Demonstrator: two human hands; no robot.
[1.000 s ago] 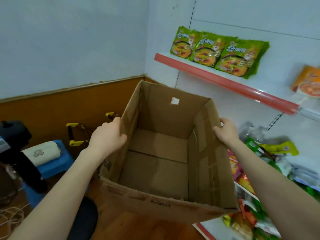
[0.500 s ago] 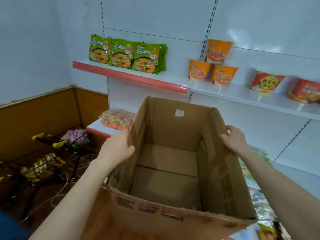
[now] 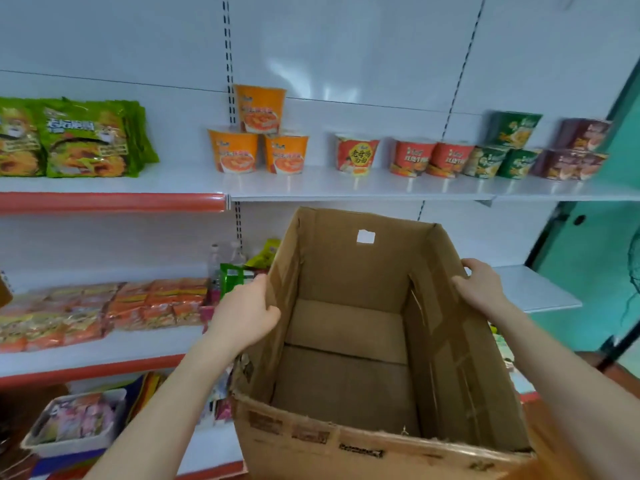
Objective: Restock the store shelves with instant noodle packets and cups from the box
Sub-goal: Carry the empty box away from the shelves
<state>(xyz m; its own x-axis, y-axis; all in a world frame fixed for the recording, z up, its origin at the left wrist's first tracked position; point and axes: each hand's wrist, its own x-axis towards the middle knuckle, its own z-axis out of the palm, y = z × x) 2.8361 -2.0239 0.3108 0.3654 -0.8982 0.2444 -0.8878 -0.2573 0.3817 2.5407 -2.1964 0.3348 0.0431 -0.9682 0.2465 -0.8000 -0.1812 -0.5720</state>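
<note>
I hold an open brown cardboard box (image 3: pixel 353 271) in front of the shelves; nothing lies inside it. My left hand (image 3: pixel 244 313) grips its left wall and my right hand (image 3: pixel 479 285) grips its right wall. On the upper shelf (image 3: pixel 346 188) stand green noodle packets (image 3: pixel 86 140) at the left, three stacked orange cups (image 3: pixel 258 133), red cups (image 3: pixel 414 157), green cups (image 3: pixel 502 150) and dark maroon cups (image 3: pixel 575 150). Orange noodle packets (image 3: pixel 104 313) fill the middle shelf at the left.
A white tray (image 3: pixel 74 441) of pink packets sits at the bottom left. More packets and two bottles (image 3: pixel 225 261) stand behind my left hand. A bare white shelf board (image 3: pixel 530 289) juts out at the right, beside a teal wall (image 3: pixel 595 265).
My view has swung right along the shelves, bringing the red, green and maroon cups into sight. Both hands keep their grip on the box, which has moved right with me.
</note>
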